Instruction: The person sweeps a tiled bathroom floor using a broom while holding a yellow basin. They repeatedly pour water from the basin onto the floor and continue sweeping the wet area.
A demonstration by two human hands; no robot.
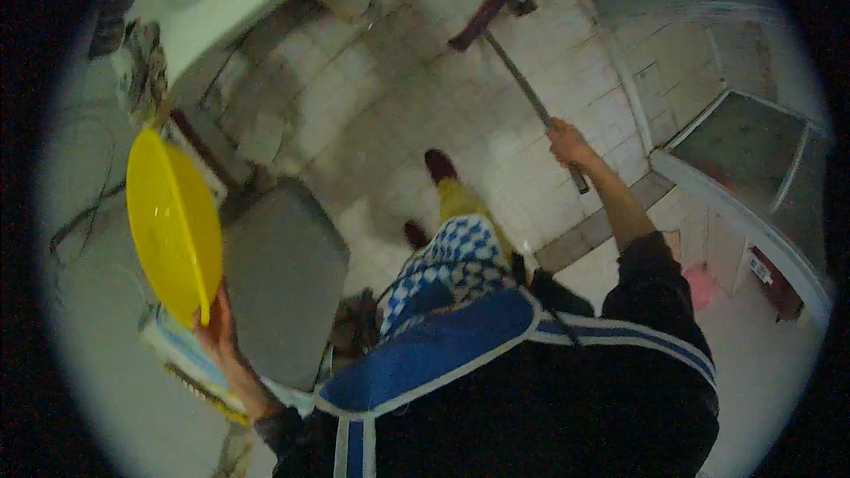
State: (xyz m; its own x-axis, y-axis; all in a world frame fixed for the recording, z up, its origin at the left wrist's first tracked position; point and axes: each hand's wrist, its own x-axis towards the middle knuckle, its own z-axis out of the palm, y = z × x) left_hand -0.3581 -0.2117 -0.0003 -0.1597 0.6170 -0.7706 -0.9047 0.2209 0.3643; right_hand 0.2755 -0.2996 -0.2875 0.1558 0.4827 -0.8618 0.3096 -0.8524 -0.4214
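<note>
We note the right hand (567, 142) clenched around the long handle of a mop (505, 35), gripping near the handle's upper end, arm extended forward. The mop head rests on the tiled floor (425, 97) well ahead of the feet (438, 164), tilted away from us. The left hand (217, 323) grasps the lower rim of a yellow basin (173, 221), held on edge, its hollow turned sideways; we see no water inside it. Taking the basin as landmark: a white sink (221, 0) stands above and beyond it, a grey box-like unit (283, 292) sits just beside it on the right, and the mop head lies far to its right and further out. A glass-fronted cabinet (753, 159) stands at the far right, well apart. In our judgement the floor work is under way and not finished: the tiles near the mop head show a darker, patchy look that may be wetness, though blur prevents certainty, and the stretch nearer the feet looks no different. We judge the basin emptied or not yet filled; we cannot tell which. Both hands are occupied; nothing is set down.
</note>
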